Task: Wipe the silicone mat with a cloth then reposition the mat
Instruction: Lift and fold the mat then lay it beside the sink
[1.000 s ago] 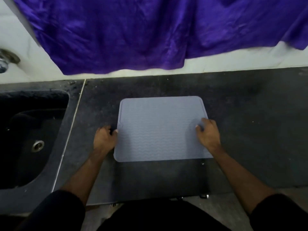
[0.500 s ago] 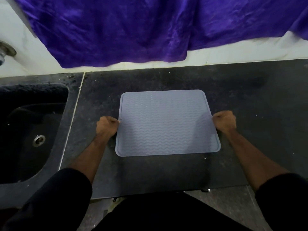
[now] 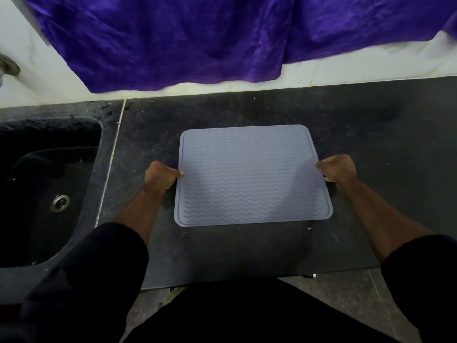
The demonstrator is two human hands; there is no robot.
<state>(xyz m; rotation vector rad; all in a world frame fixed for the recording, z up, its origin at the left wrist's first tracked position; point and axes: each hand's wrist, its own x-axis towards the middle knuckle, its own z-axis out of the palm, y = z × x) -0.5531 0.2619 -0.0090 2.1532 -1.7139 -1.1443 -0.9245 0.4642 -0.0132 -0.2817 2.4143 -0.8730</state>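
A pale grey silicone mat (image 3: 249, 177) with a wavy ribbed pattern lies flat on the dark stone counter (image 3: 371, 134), roughly in its middle. My left hand (image 3: 159, 175) pinches the mat's left edge about halfway along, fingers curled. My right hand (image 3: 337, 168) grips the right edge at about the same height, its fingers tucked under the edge. No cloth is in either hand.
A black sink (image 3: 47, 191) with a metal drain (image 3: 59, 203) sits to the left, beyond a pale seam in the counter. Purple fabric (image 3: 222, 38) hangs over the white wall behind. A tap (image 3: 7, 66) shows at the far left. The counter's front edge is near my body.
My right hand has moved from on top of the mat to its right edge and gripped it. The mat has shifted to the right and slightly away from me.
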